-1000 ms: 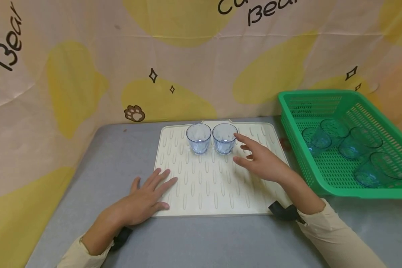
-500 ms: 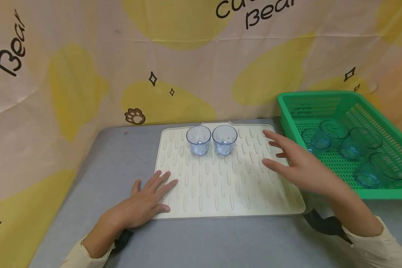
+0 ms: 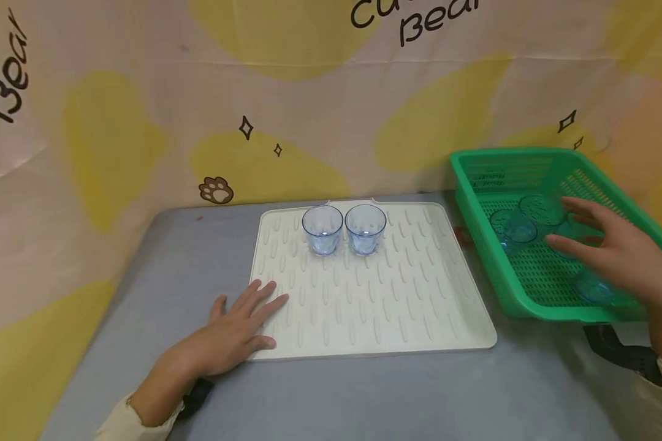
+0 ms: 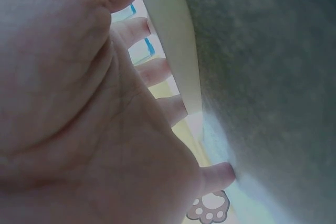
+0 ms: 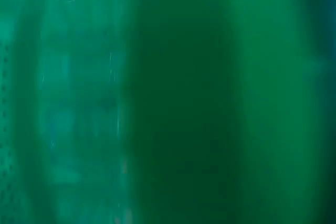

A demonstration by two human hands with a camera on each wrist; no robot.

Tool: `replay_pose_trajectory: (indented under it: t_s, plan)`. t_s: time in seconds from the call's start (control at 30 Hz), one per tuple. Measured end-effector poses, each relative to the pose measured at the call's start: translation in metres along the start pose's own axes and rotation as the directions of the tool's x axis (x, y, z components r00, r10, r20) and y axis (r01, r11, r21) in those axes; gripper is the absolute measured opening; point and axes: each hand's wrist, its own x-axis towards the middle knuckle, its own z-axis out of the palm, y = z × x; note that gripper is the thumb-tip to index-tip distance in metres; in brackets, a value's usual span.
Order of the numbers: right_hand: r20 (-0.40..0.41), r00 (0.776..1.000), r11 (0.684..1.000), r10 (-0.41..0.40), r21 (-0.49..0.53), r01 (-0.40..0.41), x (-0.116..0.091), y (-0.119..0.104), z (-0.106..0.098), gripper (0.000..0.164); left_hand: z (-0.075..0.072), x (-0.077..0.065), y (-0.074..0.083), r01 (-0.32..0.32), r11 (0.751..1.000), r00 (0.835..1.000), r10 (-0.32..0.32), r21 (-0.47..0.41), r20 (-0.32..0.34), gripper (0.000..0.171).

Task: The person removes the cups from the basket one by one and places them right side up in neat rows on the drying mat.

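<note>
My left hand rests with spread fingers on the left front edge of a cream ribbed drying mat; in the left wrist view its fingertips lie along the mat's edge. Two clear bluish glasses stand upright side by side at the back of the mat, a left glass and a right glass. Over the green basket hovers my right hand, thumb and fingers apart, holding nothing. Beneath it are several glasses, among them a rear glass; the hand partly hides others.
The grey table carries the mat in the middle and the basket at the right. A printed cloth with yellow patches hangs behind the table. The right wrist view is blurred, mostly filled by the green basket wall.
My right hand has moved right, from beside the right glass on the mat, across to above the basket. The left hand and both glasses on the mat have stayed in place.
</note>
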Motion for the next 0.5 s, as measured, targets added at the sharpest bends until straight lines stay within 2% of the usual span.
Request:
replay_pose_trajectory:
  t_s: [0.07,0.23,0.3,0.5]
  plan:
    - [-0.012,1.000,1.000,0.000,-0.030,-0.001,0.004,0.021,-0.002,0.086,0.000,0.000,0.000,0.005,1.000,1.000,-0.005,-0.006,0.007,0.071]
    - [-0.133,0.990,0.998,-0.039,-0.045,0.033,0.017,0.099,0.004,0.088,-0.001,0.001,0.000,0.002,1.000,1.000,-0.002,-0.009,0.012,0.071]
    - [-0.179,0.982,0.997,-0.052,-0.063,0.042,0.021,0.122,0.007,0.090,-0.001,0.002,0.000,-0.003,1.000,1.000,0.003,-0.005,0.007,0.070]
    - [-0.147,0.980,0.973,-0.132,-0.207,0.100,0.024,0.147,0.006,0.093,-0.001,0.000,0.000,0.009,1.000,1.000,-0.009,0.012,0.010,0.070]
